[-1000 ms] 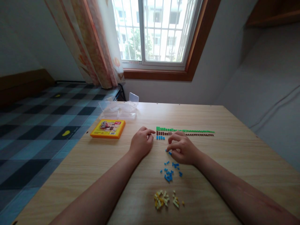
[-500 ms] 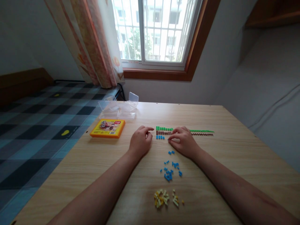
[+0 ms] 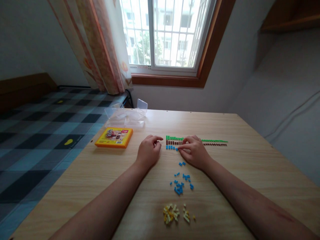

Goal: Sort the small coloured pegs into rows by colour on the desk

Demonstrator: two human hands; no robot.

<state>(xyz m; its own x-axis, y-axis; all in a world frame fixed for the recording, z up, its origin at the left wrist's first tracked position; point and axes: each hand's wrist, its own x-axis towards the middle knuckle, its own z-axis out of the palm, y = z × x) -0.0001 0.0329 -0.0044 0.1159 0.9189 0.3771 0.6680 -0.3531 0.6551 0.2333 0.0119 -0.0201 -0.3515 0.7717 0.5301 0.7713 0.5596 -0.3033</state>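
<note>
Now R hand (image 3: pixel 193 151), moved away from near loose blue bricks (image 3: pixel 180 185), pinches one blue brick (image 3: pixel 176 149) at right end of short blue row (image 3: pixel 170 147), lengthening it; L hand (image 3: pixel 148 150) rests curled, empty, left of row.

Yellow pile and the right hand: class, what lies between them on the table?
Scattered blue pieces, loose on the table, as the head view shows.

My tiny blue brick (image 3: pixel 176 149) lies flat at the right end of the short blue row (image 3: pixel 170 147).
</note>
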